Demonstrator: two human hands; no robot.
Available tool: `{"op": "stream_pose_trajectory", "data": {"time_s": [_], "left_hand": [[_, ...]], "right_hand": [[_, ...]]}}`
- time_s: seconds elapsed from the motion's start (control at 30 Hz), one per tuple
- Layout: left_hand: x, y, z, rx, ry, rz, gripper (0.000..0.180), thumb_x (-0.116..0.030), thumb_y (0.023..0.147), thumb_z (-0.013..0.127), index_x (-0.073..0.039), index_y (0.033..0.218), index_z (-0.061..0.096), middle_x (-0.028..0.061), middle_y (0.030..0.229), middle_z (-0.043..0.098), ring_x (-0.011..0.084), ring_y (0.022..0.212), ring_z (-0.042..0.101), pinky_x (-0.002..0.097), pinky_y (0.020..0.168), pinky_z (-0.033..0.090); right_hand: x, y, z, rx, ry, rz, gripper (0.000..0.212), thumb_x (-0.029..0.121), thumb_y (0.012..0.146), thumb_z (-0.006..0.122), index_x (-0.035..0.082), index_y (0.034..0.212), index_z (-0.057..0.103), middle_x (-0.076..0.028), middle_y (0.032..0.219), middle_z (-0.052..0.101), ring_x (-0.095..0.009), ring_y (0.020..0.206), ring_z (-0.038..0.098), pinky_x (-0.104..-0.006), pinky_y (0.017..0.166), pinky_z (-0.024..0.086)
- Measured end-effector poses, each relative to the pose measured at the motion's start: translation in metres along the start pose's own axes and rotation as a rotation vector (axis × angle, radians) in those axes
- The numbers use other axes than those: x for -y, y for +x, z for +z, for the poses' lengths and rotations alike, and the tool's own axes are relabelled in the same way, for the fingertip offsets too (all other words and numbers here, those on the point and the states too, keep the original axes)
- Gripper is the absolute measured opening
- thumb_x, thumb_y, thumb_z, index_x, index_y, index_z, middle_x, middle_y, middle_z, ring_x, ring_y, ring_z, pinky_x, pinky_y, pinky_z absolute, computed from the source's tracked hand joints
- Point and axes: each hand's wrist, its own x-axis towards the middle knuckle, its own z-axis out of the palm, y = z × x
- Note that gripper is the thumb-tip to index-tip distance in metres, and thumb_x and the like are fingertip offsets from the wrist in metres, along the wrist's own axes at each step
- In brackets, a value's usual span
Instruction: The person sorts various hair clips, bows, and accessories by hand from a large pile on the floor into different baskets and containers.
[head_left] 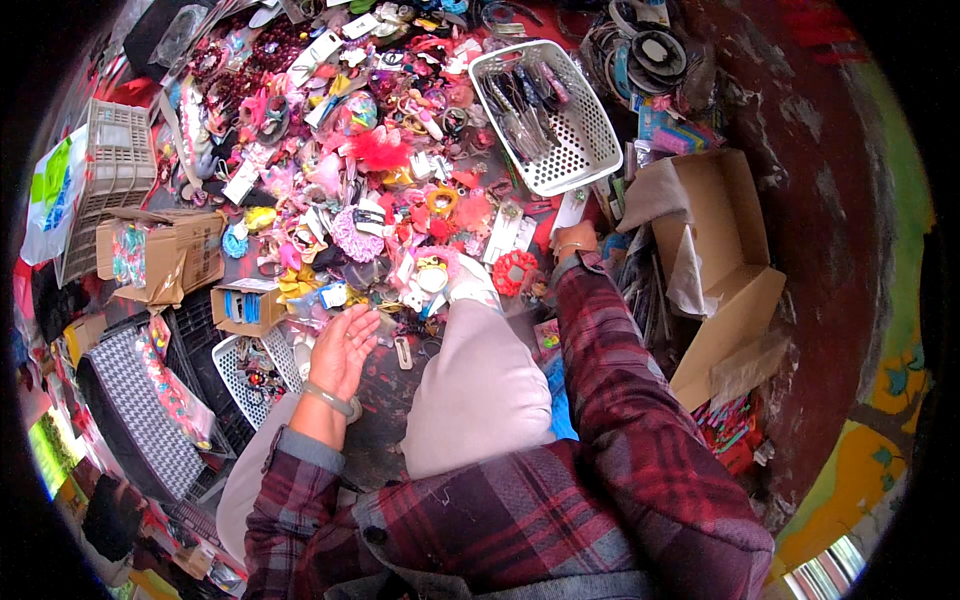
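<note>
My left hand (345, 352) is held palm up over the near edge of the pile, fingers stretched out and nothing in it. A bangle circles that wrist. Farther forward, my right hand (574, 240) is closed, and a narrow white card (569, 209) sticks out past its fingers. The hand partly hides the card's lower end. Just beyond it stands a white perforated basket (590, 180) with dark packaged items inside. Left of my right hand lies a red beaded scrunchie (515, 272). A large pile of hair accessories (370, 150) spreads across the floor ahead.
An opened cardboard box (735, 220) stands at the right. On the left are a small carton (250, 307), a bigger cardboard box (185, 260), a small white basket (240, 370) and a grey crate (110, 170). Rolls and packets (655, 60) are heaped at the far right.
</note>
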Motion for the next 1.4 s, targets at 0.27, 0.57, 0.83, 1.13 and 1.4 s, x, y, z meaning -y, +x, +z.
{"op": "stream_pose_trajectory", "data": {"time_s": [0.27,0.57,0.83,1.13,1.4], "left_hand": [[0.0,0.001,0.005,0.043,0.002,0.004,0.035,-0.028,0.087,0.05,-0.001,0.109,0.05,0.0127,0.103,0.058,0.0193,0.095,0.056,0.0285,0.078,0.046],[0.008,-0.006,0.014,0.086,0.023,-0.019,0.036,-0.028,0.087,0.051,0.0,0.11,0.05,0.0126,0.102,0.059,0.0205,0.096,0.056,0.0288,0.078,0.046],[0.006,-0.011,0.004,0.075,0.016,-0.001,0.036,-0.027,0.087,0.05,0.0,0.11,0.05,0.0125,0.102,0.058,0.0201,0.096,0.055,0.0285,0.08,0.045],[0.012,-0.006,0.003,0.06,0.038,-0.03,0.033,-0.025,0.089,0.046,0.0,0.109,0.05,0.0122,0.102,0.059,0.0196,0.096,0.055,0.0291,0.08,0.044],[0.008,-0.012,0.002,0.071,0.056,-0.032,0.034,-0.027,0.088,0.049,0.0,0.109,0.051,0.0118,0.103,0.059,0.0193,0.096,0.055,0.0287,0.08,0.045]], "right_hand": [[-0.012,-0.032,-0.016,0.455,0.37,-0.082,0.034,0.027,0.069,0.067,-0.002,0.087,0.063,-0.017,0.084,0.064,-0.027,0.076,0.062,-0.0379,0.068,0.049],[0.01,-0.136,0.013,0.664,0.909,-0.118,0.022,0.008,0.077,0.061,0.003,0.098,0.059,-0.004,0.083,0.061,-0.014,0.069,0.059,-0.0274,0.06,0.047],[0.018,-0.131,-0.03,0.436,0.397,-0.404,0.036,0.024,0.076,0.055,0.007,0.107,0.058,-0.018,0.094,0.061,-0.031,0.087,0.059,-0.0346,0.076,0.046],[-0.094,-0.129,-0.045,0.627,-0.279,-0.438,0.056,0.03,0.068,0.063,0.009,0.118,0.051,-0.019,0.107,0.057,-0.033,0.098,0.055,-0.0374,0.082,0.045],[-0.144,-0.12,-0.067,0.404,-0.291,-0.365,0.026,0.027,0.077,0.049,0.01,0.087,0.065,-0.017,0.088,0.062,-0.037,0.082,0.059,-0.0454,0.072,0.047]]}}
